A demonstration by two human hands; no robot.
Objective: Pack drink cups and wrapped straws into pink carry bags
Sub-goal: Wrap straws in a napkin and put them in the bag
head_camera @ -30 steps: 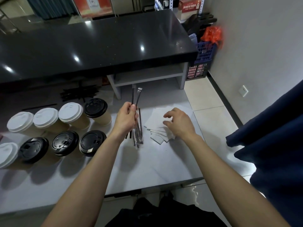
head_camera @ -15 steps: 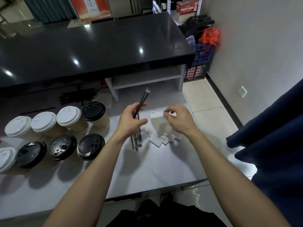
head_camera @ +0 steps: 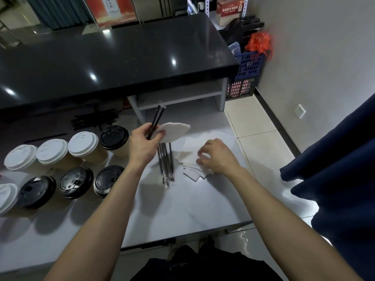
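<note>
My left hand (head_camera: 143,144) is raised above the white table (head_camera: 182,209) and grips a dark wrapped straw (head_camera: 156,118) together with a white napkin (head_camera: 174,131). The straw points up and away. Below it lie several more wrapped straws (head_camera: 167,167) side by side on the table. My right hand (head_camera: 218,157) rests, fingers curled, on a pile of white napkins (head_camera: 192,171) to the right of the straws. Several lidded paper cups stand in two rows at the left, some with white lids (head_camera: 83,141), some with black lids (head_camera: 76,182). No pink bag is in sight.
A black counter (head_camera: 121,55) rises behind the table, with a white shelf (head_camera: 180,96) under it. More dark straws (head_camera: 93,120) lie at the back left. A blue crate (head_camera: 250,67) with an orange bag stands by the wall. Dark blue cloth (head_camera: 334,169) hangs at the right.
My left hand has lifted one straw off the pile and now also holds a napkin. My right hand dropped back onto the napkin pile.
</note>
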